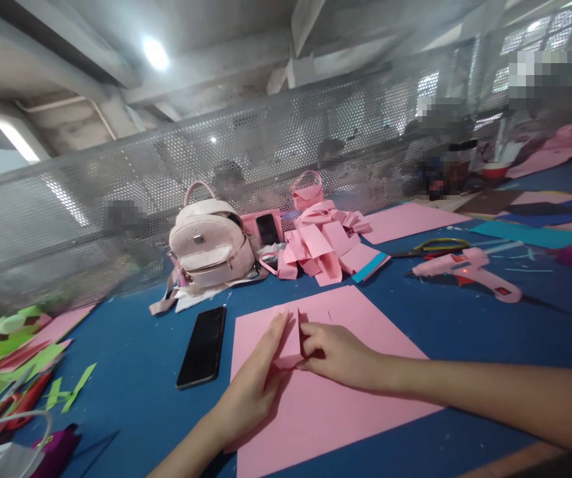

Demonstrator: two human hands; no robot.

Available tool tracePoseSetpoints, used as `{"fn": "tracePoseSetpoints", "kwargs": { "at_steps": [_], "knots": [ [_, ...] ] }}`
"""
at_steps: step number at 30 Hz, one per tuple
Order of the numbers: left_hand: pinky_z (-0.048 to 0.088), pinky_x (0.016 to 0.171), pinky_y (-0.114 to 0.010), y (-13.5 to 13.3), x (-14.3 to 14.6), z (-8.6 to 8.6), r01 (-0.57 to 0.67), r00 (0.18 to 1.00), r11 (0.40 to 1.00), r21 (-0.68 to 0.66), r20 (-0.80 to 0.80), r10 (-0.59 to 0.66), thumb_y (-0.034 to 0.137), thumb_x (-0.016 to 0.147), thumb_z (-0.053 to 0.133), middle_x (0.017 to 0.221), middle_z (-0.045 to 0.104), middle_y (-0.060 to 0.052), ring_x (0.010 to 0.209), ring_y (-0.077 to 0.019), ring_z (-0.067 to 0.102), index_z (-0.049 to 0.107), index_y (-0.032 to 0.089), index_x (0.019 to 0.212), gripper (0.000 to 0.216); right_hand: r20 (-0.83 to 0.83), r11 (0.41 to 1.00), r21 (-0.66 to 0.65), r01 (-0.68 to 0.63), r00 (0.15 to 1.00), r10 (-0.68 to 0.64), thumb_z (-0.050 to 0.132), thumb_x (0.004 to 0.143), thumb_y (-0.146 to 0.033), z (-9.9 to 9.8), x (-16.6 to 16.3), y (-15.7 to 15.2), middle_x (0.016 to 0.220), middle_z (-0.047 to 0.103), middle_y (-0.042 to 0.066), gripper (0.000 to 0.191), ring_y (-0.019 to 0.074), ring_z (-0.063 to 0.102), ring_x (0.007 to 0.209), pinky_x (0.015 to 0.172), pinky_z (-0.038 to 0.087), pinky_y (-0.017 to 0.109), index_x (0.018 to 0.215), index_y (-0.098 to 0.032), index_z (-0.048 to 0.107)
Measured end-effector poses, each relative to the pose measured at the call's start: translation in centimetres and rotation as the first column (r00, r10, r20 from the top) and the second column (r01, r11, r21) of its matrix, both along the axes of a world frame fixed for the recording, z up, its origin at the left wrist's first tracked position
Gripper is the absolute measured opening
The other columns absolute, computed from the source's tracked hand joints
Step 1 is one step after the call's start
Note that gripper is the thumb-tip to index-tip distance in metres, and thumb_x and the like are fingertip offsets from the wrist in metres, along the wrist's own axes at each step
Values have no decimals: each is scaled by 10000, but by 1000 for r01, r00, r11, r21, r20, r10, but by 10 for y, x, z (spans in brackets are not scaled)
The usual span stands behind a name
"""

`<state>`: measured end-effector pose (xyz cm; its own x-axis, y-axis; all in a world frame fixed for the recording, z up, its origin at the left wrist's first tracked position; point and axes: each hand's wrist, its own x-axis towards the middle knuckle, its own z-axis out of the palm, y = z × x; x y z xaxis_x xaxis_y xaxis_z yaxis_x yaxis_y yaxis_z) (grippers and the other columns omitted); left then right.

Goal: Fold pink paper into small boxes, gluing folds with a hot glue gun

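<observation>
A large pink paper sheet (336, 411) lies flat on the blue table. Over it, a small folded pink paper piece (290, 344) stands between my two hands. My left hand (253, 382) lies along its left side, fingers stretched out and the thumb near its lower edge. At the right side my right hand (338, 352) has its fingers curled in and pressed against the folded piece. Part of the piece is hidden behind the fingers.
Left of the sheet lies a black phone (201, 346). A pale backpack (211, 242) and a heap of pink paper pieces (318, 245) stand behind. On the right are a pink glue gun (465, 271) and scissors (435, 247). Green paper scraps (22, 342) cover the far left.
</observation>
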<state>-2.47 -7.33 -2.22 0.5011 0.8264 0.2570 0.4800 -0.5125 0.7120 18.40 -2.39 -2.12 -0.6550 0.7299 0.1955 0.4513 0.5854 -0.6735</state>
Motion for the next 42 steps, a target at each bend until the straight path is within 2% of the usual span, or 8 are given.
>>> {"fn": "tracePoseSetpoints", "kwargs": {
  "at_steps": [13,18,22,25,29,35,42],
  "knots": [
    [165,1196,-471,0,-1,3,32,998,999,40,-58,-30,194,971,393,1614,132,-22,1473,-225,127,93,305,1536,649,-10,999,11,-30,999,30,723,775,-226,-5,4,4,941,651,17,48,172,630,810,678,460,235,756,-182,730],
    [150,1198,-470,1,-1,4,48,995,998,39,-88,-44,164,963,381,1617,119,-16,1476,-218,112,86,309,1536,661,20,992,92,-91,996,89,657,848,-277,-3,7,3,966,642,35,129,185,629,844,716,465,258,797,-193,742],
    [149,1199,-475,2,-2,4,71,990,995,75,-124,-61,130,951,367,1616,123,-6,1478,-217,103,114,316,1534,661,64,970,157,-183,983,175,613,863,-214,3,16,4,1023,619,53,140,194,616,899,774,464,284,807,-188,738],
    [150,1200,-476,3,-1,4,81,988,992,96,-138,-67,110,945,361,1615,130,-5,1478,-218,104,133,324,1530,664,64,953,139,-268,963,262,640,825,-155,8,24,7,1034,611,56,98,191,604,929,802,458,280,798,-172,733],
    [158,1201,-473,3,0,5,79,984,992,94,-166,-63,82,931,362,1615,133,-1,1478,-215,113,129,336,1528,690,55,933,137,-333,943,329,616,824,-91,16,34,9,1001,613,50,139,171,590,935,815,440,264,798,-163,731],
    [168,1200,-481,4,-1,6,83,973,991,106,-224,-58,35,901,360,1615,123,8,1478,-223,116,106,334,1532,742,149,888,248,-387,921,360,583,872,-119,20,38,10,931,663,55,167,179,574,903,760,413,279,862,-178,739],
    [158,1209,-467,4,-1,9,108,960,987,118,-269,-73,15,894,344,1612,136,18,1480,-207,106,115,318,1533,744,222,818,322,-477,878,425,581,912,-176,24,40,9,878,728,29,157,207,569,975,899,374,339,835,-196,716]
  ]
}}
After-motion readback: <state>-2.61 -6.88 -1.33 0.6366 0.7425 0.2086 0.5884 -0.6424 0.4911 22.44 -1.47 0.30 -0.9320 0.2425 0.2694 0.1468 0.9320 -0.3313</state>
